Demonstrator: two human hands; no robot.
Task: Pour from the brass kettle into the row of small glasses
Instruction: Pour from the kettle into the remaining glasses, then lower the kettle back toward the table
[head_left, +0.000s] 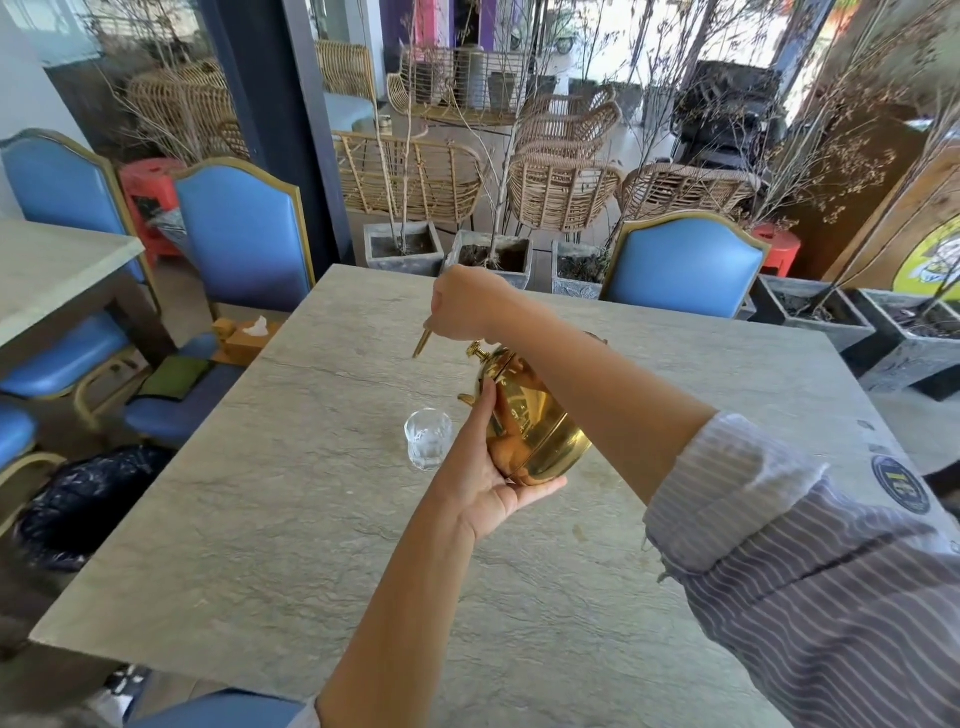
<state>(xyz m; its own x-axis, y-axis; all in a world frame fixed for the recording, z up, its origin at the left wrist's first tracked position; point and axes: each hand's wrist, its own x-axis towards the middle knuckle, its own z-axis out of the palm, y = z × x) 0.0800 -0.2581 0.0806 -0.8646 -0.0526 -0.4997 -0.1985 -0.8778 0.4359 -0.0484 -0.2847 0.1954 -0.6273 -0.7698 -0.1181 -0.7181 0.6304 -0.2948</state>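
While the brass kettle (540, 431) is tipped over toward the person's left, the right hand (462, 304) is clamped on its handle from above and the left hand (493, 483) cups the underside of the body, fingers wrapped against the brass. Kettle sits in the air above the stone table (311, 519), lid knob pointing left. Spout region is just beside and above one small glass (428, 439), which stands upright on the table. Can't see a stream, and can't tell whether the glass holds liquid: it's clear with reflections only.

Progress call: early. Only one glass is visible; any others in the row are out of sight, possibly hidden behind the kettle and arms. Judging by the tilt, this looks like the pour into that glass, in progress or just about to start. Remaining glasses not confirmed.
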